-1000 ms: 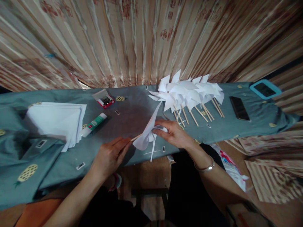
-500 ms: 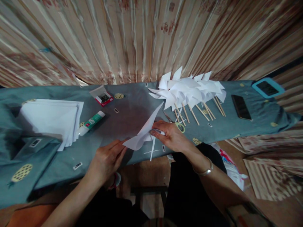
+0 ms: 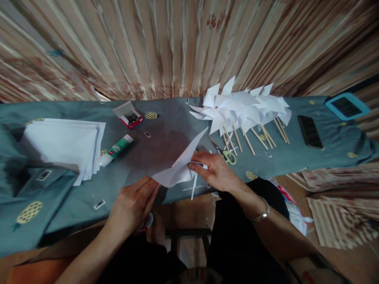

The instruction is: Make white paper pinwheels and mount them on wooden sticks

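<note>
A sheet of white paper (image 3: pixel 174 172), with curved and pointed flaps, is held above the table's front edge. My left hand (image 3: pixel 134 201) pinches its left corner between closed fingers. At the other side, my right hand (image 3: pixel 214 169) grips the folded-in part with thumb and fingers. Thin white paper strips (image 3: pixel 194 187) lie crossed on the cloth just below the sheet. Beyond my right hand rest scissors (image 3: pixel 228 156) with pale green handles. Several white paper pinwheels (image 3: pixel 239 108) on wooden sticks lie overlapped at the back right.
The table has a grey-green cloth (image 3: pixel 166 134) with pineapple prints. At left lie a stack of white paper (image 3: pixel 62 146), a green-and-white glue tube (image 3: pixel 116 150) and a small red-and-white box (image 3: pixel 130 117) of dark metal pieces. A phone (image 3: pixel 309 132) and a blue-framed tablet (image 3: pixel 347 106) sit at right.
The view has shifted slightly, so table items appear a little further right and higher. Both hands keep hold of the paper, whose left corner is slightly changed in angle.
</note>
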`<state>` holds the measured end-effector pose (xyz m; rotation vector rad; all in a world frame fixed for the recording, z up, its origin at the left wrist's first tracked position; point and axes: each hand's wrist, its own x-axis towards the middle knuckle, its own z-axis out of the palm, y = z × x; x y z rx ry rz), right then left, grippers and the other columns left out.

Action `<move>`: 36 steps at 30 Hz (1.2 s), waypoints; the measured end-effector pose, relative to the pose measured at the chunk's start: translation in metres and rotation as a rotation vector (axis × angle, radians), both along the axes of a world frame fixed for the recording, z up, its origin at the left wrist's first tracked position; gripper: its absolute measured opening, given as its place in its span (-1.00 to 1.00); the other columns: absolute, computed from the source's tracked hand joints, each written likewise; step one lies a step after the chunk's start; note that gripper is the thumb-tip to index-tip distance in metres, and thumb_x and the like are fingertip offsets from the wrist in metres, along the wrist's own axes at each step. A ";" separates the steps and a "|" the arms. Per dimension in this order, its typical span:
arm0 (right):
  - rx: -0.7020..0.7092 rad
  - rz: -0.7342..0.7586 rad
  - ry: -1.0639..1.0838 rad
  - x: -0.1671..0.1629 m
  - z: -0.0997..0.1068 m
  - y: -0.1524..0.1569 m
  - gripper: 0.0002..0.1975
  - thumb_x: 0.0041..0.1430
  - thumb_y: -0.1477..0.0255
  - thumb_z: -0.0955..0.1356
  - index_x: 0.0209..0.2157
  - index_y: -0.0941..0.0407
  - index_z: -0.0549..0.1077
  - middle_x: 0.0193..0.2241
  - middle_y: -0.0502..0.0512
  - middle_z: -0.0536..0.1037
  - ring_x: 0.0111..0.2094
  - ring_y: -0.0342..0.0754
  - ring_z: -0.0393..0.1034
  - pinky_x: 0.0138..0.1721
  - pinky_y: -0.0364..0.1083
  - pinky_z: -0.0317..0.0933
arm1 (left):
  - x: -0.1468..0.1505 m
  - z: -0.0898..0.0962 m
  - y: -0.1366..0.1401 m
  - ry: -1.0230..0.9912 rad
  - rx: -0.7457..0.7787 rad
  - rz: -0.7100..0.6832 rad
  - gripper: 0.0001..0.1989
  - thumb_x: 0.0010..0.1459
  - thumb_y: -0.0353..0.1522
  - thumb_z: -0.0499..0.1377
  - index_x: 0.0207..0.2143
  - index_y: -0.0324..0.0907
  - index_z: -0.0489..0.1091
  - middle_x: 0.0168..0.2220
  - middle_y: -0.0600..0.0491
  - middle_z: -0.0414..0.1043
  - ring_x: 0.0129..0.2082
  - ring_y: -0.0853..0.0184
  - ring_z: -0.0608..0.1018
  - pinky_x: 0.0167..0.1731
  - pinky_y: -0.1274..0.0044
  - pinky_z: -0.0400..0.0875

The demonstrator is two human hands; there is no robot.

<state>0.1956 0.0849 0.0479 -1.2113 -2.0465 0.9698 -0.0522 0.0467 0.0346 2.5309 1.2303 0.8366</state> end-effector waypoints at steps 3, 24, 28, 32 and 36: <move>-0.023 -0.002 -0.049 0.000 -0.002 0.002 -0.79 0.29 0.39 0.29 -0.24 0.17 0.55 -0.27 0.14 0.63 -0.23 -0.03 0.51 -0.20 -0.05 0.31 | 0.000 -0.003 0.001 -0.012 -0.057 0.013 -0.75 0.32 -0.40 -0.01 -0.37 -0.18 0.42 -0.51 0.10 0.42 -0.58 0.42 0.50 -0.54 0.64 0.35; -0.071 -0.281 0.252 0.032 -0.010 0.030 -0.48 0.06 0.23 0.46 0.07 0.03 0.44 -0.02 0.15 0.57 0.00 0.07 0.46 0.09 0.12 0.30 | 0.019 -0.005 0.032 -0.413 -0.603 0.260 -0.71 0.08 -0.16 0.15 -0.46 -0.15 0.56 -0.57 0.04 0.48 -0.54 0.29 0.48 -0.45 0.53 0.30; -0.042 -0.402 0.342 0.032 -0.012 0.034 -0.52 0.06 0.15 0.45 0.01 0.02 0.48 -0.03 0.11 0.56 0.00 0.06 0.44 0.08 0.10 0.30 | 0.024 -0.007 0.037 -0.542 -0.664 0.315 -0.68 0.05 -0.13 0.18 -0.50 -0.17 0.55 -0.60 0.08 0.43 -0.55 0.34 0.42 -0.48 0.55 0.25; -0.060 -0.480 0.497 0.032 -0.016 0.038 -0.50 0.02 0.09 0.46 -0.03 0.01 0.49 -0.12 0.11 0.60 -0.05 0.04 0.47 0.11 0.12 0.28 | 0.029 -0.010 0.041 -0.750 -0.780 0.349 -0.64 0.00 -0.10 0.25 -0.38 -0.22 0.59 -0.61 0.10 0.40 -0.60 0.42 0.33 -0.59 0.59 0.13; -0.127 -0.507 0.631 0.029 -0.015 0.037 -0.53 0.00 0.08 0.47 -0.08 0.01 0.51 -0.05 0.14 0.59 0.03 0.04 0.45 0.16 0.12 0.25 | 0.036 -0.005 0.044 -0.990 -0.899 0.391 -0.59 -0.13 -0.08 0.34 -0.36 -0.25 0.60 -0.63 0.12 0.36 -0.67 0.51 0.22 -0.66 0.62 0.03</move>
